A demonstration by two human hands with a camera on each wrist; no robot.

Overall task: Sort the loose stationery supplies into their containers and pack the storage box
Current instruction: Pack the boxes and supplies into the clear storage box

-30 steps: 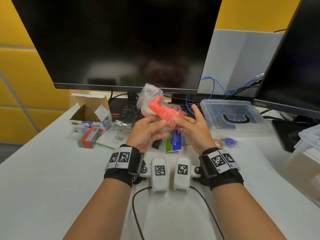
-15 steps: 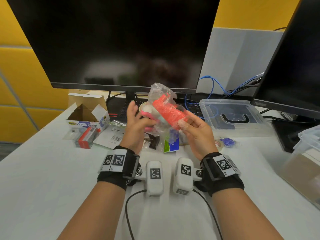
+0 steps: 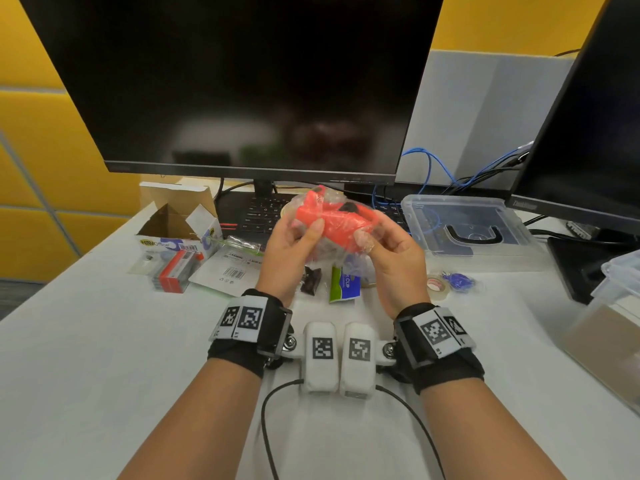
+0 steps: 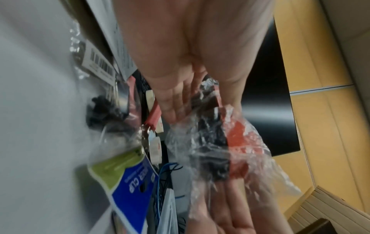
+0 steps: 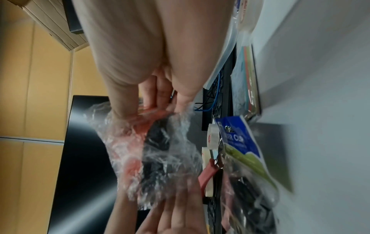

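Observation:
An orange and black tool wrapped in a crumpled clear bag [image 3: 332,225] is held up over the desk in front of the keyboard. My left hand [image 3: 306,237] grips its left end, thumb on top. At the right end, my right hand [image 3: 375,242] holds it through the plastic. In the left wrist view the bag [image 4: 238,142] sits beyond my left fingers [image 4: 176,104]. The right wrist view shows the bag [image 5: 152,145] under my right fingers [image 5: 160,95]. A clear lidded storage box [image 3: 467,233] stands to the right.
On the white desk lie an open cardboard box [image 3: 173,220], a red staple box [image 3: 176,271], black binder clips [image 3: 311,280], a blue-green paper clip pack [image 3: 343,284], a tape roll [image 3: 438,285] and blue clips [image 3: 457,280]. Two monitors and a keyboard [image 3: 256,213] stand behind.
The bagged tool has turned from tilted to nearly level. My left hand, whose fingers stood straight half a second ago, now grips the tool's left end.

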